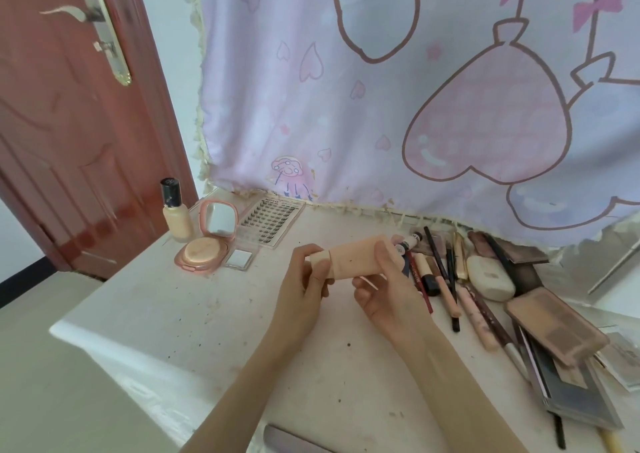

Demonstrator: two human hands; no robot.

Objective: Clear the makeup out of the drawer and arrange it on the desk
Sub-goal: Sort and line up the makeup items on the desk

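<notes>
Both hands hold a peach-coloured makeup tube (356,256) above the middle of the white desk (194,314). My left hand (304,286) pinches its cap end on the left. My right hand (388,289) grips the tube's body from below and behind. At the back left of the desk stand a foundation bottle (176,213), an open pink powder compact (207,241) and a lash tray (266,222). A pile of pencils, tubes and brushes (446,279) lies to the right, along with a white case (490,277) and palettes (554,324). The drawer is out of view.
A pink curtain with heart shapes (381,106) hangs behind the desk. A red-brown door (69,123) stands at the left. The desk's left edge drops to the floor (52,383). A grey flat object (291,440) shows at the bottom edge.
</notes>
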